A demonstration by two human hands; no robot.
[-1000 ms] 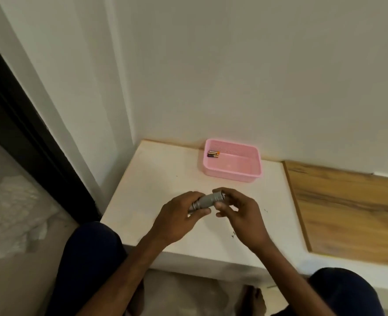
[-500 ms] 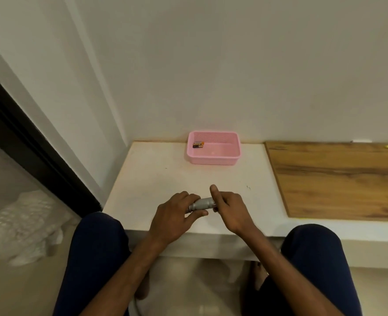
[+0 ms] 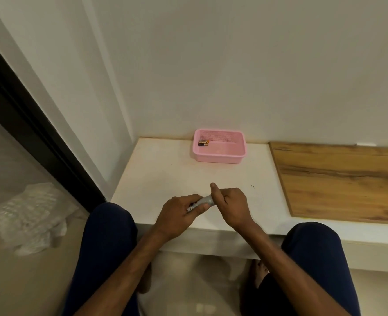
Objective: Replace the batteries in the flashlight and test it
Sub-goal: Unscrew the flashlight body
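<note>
both hands grip one small grey flashlight point(image 3: 201, 202) just above the near edge of the white ledge point(image 3: 161, 179): the left hand point(image 3: 178, 215) is curled closed around its lower end, and the right hand point(image 3: 230, 205) is closed over the upper end with the thumb sticking up. beyond the grip, well apart from it, a pink basket point(image 3: 219, 153) sits against the wall with batteries point(image 3: 203, 143) lying in its far left corner, and off to the right of the grip lies a wooden board point(image 3: 339, 179).

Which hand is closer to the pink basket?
The right hand. It sits almost straight in front of the pink basket, thumb up toward it, while the left hand is lower and off to the left. Both grip the flashlight.
</note>
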